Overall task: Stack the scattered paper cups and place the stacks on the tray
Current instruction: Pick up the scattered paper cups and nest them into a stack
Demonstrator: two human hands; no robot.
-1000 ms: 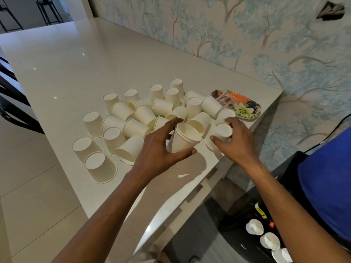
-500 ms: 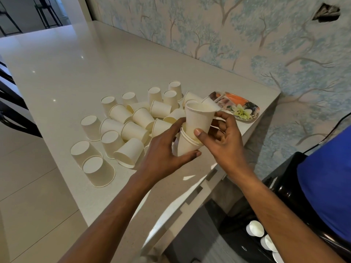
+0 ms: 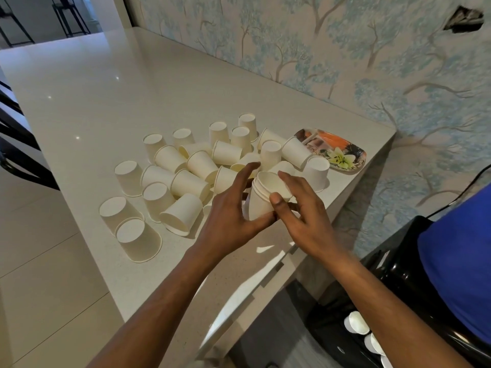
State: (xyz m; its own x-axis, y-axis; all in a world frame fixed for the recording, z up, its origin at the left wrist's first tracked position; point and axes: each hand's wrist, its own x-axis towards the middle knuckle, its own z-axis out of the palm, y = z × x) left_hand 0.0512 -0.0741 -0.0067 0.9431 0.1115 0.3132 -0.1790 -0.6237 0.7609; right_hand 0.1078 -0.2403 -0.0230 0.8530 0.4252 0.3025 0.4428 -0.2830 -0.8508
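My left hand [image 3: 228, 216] grips a short stack of white paper cups [image 3: 261, 200], mouth up, just above the counter's near right edge. My right hand [image 3: 305, 216] is at the stack's right side, thumb on its rim and fingers spread over the top. Several loose white paper cups [image 3: 186, 184] lie scattered behind and to the left, some upside down, some on their sides. One upside-down cup [image 3: 316, 172] stands right beside the flowered tray [image 3: 350, 155], which lies at the counter's far right corner.
The white counter [image 3: 106, 96] stretches far back and left. A wall with tree wallpaper [image 3: 345, 62] runs along its right side. Below right stands a black appliance [image 3: 393, 274] with a few white cups [image 3: 356, 322] beside it.
My right hand picked a cup off the counter, lifted it over the stack and pushed it down inside. The stack in my left hand now sits one cup taller.
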